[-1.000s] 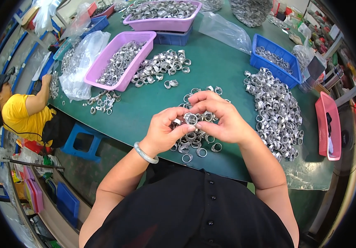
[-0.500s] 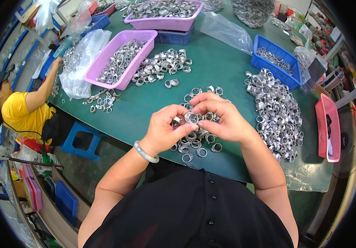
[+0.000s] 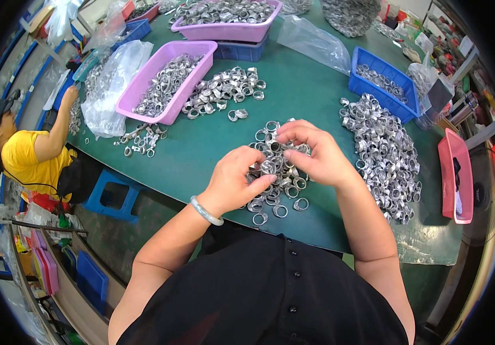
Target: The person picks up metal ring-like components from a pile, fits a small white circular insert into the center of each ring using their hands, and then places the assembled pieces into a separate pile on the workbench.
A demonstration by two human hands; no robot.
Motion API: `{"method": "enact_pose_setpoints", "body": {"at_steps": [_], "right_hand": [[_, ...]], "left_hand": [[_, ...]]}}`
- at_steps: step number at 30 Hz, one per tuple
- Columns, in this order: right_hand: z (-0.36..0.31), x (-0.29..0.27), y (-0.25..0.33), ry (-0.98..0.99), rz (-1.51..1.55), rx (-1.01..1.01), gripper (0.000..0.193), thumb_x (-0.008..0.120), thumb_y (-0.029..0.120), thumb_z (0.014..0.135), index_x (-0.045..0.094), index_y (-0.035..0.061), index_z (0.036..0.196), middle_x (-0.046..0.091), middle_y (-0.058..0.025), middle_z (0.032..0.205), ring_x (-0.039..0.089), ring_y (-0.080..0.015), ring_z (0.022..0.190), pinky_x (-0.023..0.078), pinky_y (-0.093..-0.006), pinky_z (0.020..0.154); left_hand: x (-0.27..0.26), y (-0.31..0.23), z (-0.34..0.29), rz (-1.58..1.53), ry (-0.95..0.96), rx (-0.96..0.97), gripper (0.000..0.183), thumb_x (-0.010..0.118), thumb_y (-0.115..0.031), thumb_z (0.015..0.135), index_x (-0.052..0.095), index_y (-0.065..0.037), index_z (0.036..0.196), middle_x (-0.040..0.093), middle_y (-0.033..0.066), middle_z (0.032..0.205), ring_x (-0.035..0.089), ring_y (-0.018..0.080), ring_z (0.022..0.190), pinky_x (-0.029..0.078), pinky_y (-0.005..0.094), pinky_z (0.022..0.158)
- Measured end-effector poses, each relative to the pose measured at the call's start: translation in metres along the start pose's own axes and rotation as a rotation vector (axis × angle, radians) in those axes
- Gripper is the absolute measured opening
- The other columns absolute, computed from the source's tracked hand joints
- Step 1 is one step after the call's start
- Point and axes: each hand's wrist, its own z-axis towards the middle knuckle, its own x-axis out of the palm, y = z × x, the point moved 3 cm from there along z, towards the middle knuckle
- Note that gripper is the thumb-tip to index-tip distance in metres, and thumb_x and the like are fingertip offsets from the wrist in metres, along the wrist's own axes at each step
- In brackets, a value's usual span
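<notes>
Over a small heap of silvery metal rings [image 3: 284, 183] on the green table, my two hands are apart. My left hand [image 3: 231, 177], with a pale bangle at its wrist, is curled with thumb and forefinger about a ring [image 3: 268, 167]; its inner fingers are hidden. My right hand [image 3: 317, 154] hovers over the far right side of the heap, thumb and fingers spread. Another ring [image 3: 275, 146] shows near its fingertips, and whether they touch it I cannot tell.
A larger ring pile [image 3: 382, 158] lies to the right beside a blue basket [image 3: 413, 109]. At left stand a purple basket [image 3: 125, 106] of rings and a ring pile [image 3: 224, 89]. A pink basket [image 3: 465, 201] is far right. A person in yellow [image 3: 35, 158] works at left.
My hands were together at a ring and have parted. The right hand has opened and shifted slightly up and right; the left keeps nearly its place. The other person's arm has lowered a little.
</notes>
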Motion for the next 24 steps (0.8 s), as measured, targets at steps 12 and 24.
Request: {"method": "enact_pose_setpoints", "body": {"at_steps": [12,24], "right_hand": [[0.000,-0.003,-0.030,-0.072,-0.193,0.255,0.020,0.063,0.013,0.073,0.061,0.0026,0.091,0.056,-0.0116,0.093,0.056,-0.0241,0.082,0.045,-0.0322,0.070],[0.016,0.009,-0.027,0.052,-0.358,0.186,0.020,0.059,0.011,0.075,0.061,0.0022,0.093,0.058,-0.0144,0.092,0.056,-0.0310,0.088,0.044,-0.0373,0.078]], "left_hand": [[0.014,0.014,0.002,0.144,-0.041,0.164,0.028,0.066,-0.018,0.071,0.056,-0.002,0.092,0.053,0.0110,0.096,0.051,0.0285,0.088,0.040,0.0384,0.078],[0.011,0.027,0.003,0.093,0.020,0.073,0.036,0.060,-0.019,0.078,0.053,0.000,0.108,0.053,0.0144,0.105,0.051,0.0303,0.098,0.039,0.0384,0.086]]}}
